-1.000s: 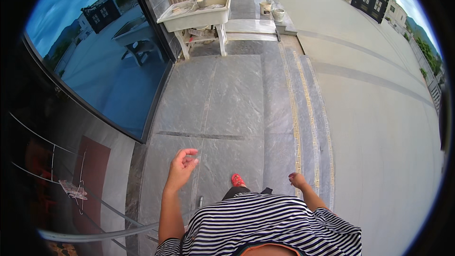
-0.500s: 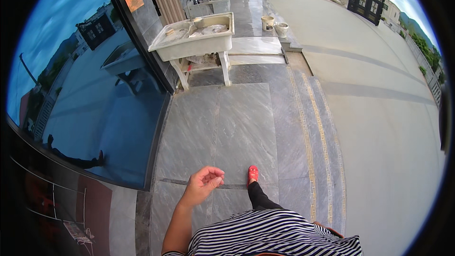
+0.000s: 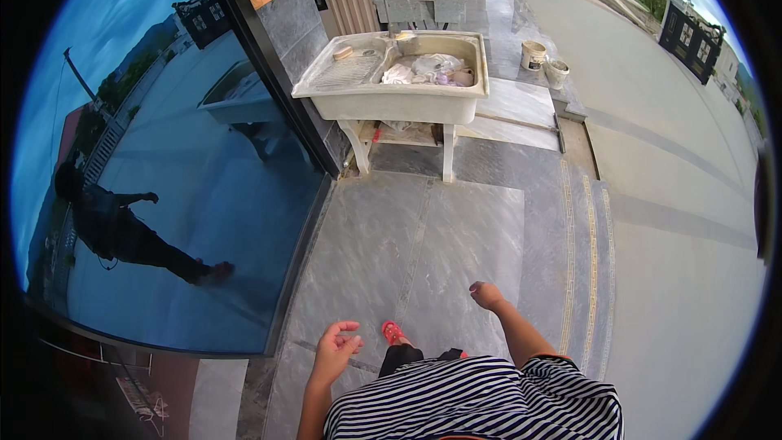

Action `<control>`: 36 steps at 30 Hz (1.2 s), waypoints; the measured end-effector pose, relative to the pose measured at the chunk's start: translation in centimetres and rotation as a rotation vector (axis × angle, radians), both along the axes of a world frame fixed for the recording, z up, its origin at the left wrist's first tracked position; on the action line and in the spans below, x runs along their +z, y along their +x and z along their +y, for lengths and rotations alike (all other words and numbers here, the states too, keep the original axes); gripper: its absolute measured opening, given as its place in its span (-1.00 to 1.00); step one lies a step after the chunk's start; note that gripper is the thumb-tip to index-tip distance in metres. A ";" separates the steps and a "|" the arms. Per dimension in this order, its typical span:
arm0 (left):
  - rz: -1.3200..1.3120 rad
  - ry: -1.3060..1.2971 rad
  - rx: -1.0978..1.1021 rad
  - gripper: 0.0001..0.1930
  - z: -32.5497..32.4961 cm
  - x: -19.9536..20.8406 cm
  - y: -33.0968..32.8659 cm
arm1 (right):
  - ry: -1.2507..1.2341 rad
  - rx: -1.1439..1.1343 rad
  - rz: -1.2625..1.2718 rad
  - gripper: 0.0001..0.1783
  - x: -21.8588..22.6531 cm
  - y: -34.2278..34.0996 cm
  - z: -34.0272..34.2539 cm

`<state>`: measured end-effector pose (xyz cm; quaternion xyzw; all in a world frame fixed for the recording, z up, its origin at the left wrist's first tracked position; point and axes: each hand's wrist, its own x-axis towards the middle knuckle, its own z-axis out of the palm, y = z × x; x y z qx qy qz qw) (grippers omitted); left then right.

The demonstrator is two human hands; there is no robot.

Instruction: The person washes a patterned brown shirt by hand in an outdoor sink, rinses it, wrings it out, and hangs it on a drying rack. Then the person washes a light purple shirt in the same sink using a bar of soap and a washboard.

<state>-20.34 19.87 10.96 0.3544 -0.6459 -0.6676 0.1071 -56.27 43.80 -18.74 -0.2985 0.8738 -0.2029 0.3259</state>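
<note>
My left hand (image 3: 336,350) hangs over the grey tiles in front of my striped shirt, its fingers loosely bent and apart, holding nothing. To the right, my right hand (image 3: 486,295) is swung forward with its fingers curled in, and no object shows in it. Ahead stands a white laundry sink (image 3: 391,107) on white legs, beyond reach of both hands. Its basin holds wet-looking clothes (image 3: 432,70) in white and pale purple. A small tan block (image 3: 343,53) lies on its ribbed washboard side, and a tap (image 3: 395,12) rises behind.
A dark reflective glass panel (image 3: 204,236) runs along my left. Two buckets (image 3: 533,55) stand past the sink by a pale stone slab (image 3: 509,104). Patterned steps (image 3: 593,261) drop on the right to a concrete yard (image 3: 684,310). A second sink (image 3: 448,6) stands farther back.
I have walked closer to the sink, so the clothes in its basin show more clearly. My right hand has come into view; my left stays bent. The other red-shod foot position is seen.
</note>
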 end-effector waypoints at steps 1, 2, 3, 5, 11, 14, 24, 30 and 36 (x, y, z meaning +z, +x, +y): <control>-0.001 0.015 0.016 -0.69 -2.5 -0.9 -0.9 | -0.021 0.044 0.010 -0.70 0.8 -1.6 -4.3; 0.001 0.025 0.028 -0.69 -5.3 -1.7 -2.0 | -0.047 0.084 0.023 -0.70 1.6 -3.2 -8.6; 0.017 0.024 0.025 -0.69 -8.0 -2.7 -3.1 | -0.061 0.119 0.029 -0.70 1.6 -4.0 -11.4; 0.039 0.020 0.002 -0.70 -14.0 -3.7 -6.3 | -0.058 0.095 0.009 -0.69 -0.4 -6.2 -15.6; 0.031 0.018 -0.109 -0.77 -30.1 -1.4 -15.6 | 0.124 0.299 -0.116 -0.72 -0.7 -10.6 -18.5; 0.032 0.026 -0.175 -0.78 -36.4 -1.4 -20.6 | -0.085 -0.009 -0.086 -0.74 6.4 -15.4 -23.9; -0.049 -0.003 -0.227 -0.79 -49.6 -5.0 -41.3 | -0.650 -0.302 -0.133 -0.68 20.3 -45.6 -47.7; -0.111 0.103 -0.099 -0.78 -54.7 -4.0 -52.1 | -0.451 -0.055 0.316 -0.31 14.7 -60.9 -66.0; -0.141 0.119 -0.119 -0.79 -57.2 -4.0 -59.7 | 0.051 0.551 0.408 0.13 7.7 -58.9 -73.0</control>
